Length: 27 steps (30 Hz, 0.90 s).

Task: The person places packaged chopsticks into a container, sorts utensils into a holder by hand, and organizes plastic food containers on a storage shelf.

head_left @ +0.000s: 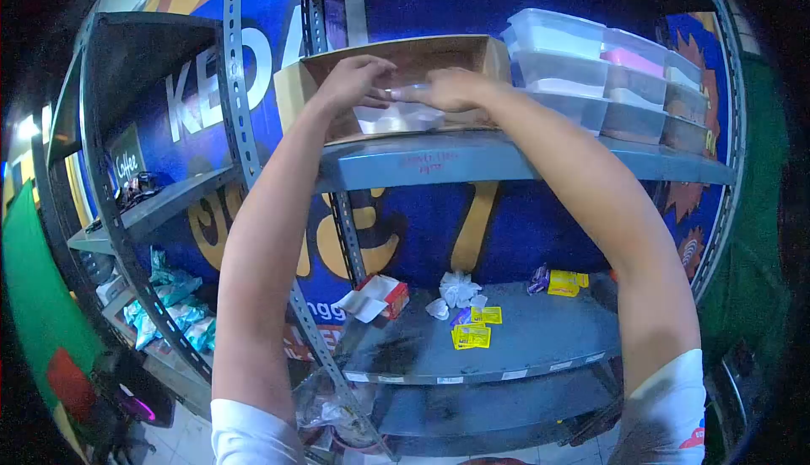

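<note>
Both my hands reach into an open cardboard box [498,62] on the upper shelf. My left hand [350,83] is over the box's left half, its fingers bent but apart. My right hand [460,89] is a little to the right, its fingers curled inward and partly hidden. Between the hands is a small shiny, clear-looking item [408,93]; it is blurred, and its kind cannot be made out. Below the hands, at the front of the box, lies a white sheet-like thing [396,119], perhaps paper or plastic.
Stacked clear plastic tubs [561,72] stand right of the box. The lower shelf [540,343] carries yellow sachets [472,336], a crumpled white bag [459,290], a red-and-white carton [395,298] and a yellow pack [567,283]. A metal upright [240,68] stands at left, near teal packs [173,296].
</note>
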Each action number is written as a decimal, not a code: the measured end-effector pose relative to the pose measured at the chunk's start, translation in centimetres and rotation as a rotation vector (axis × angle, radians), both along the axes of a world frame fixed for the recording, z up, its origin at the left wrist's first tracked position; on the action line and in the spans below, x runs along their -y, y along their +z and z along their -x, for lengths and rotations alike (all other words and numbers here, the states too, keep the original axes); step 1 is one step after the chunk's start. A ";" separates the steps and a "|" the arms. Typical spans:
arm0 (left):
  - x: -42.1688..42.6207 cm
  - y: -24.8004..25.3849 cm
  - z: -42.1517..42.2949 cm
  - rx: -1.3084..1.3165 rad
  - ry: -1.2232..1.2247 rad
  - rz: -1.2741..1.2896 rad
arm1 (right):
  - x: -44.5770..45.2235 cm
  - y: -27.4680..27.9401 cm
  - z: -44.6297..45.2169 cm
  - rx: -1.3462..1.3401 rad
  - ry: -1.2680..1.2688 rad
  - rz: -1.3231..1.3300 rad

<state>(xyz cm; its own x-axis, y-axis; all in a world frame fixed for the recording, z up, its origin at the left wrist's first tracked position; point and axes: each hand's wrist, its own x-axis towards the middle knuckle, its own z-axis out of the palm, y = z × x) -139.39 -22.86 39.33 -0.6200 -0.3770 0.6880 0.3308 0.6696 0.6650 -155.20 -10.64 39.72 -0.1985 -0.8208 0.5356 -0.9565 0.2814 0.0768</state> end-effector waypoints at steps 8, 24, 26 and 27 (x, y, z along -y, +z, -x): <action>5.1 0.6 1.7 0.332 0.787 0.490 | -0.7 -0.7 0.7 -0.173 0.057 0.096; -2.6 2.1 -0.9 0.088 0.481 0.457 | -13.3 2.7 1.7 -0.280 0.270 0.276; -6.8 3.2 -1.0 0.013 0.527 0.479 | -15.4 3.9 2.9 -0.303 0.322 0.354; -8.6 3.7 -0.8 -0.062 0.577 0.489 | -16.7 4.7 3.3 -0.395 0.357 0.441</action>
<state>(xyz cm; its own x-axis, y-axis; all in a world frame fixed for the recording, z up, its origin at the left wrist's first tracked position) -138.61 -14.24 43.00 -0.3711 -0.2733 0.8875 -0.1345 0.9614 0.2399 -158.52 6.05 44.39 0.3216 -0.4887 0.8110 -0.9204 0.0398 0.3889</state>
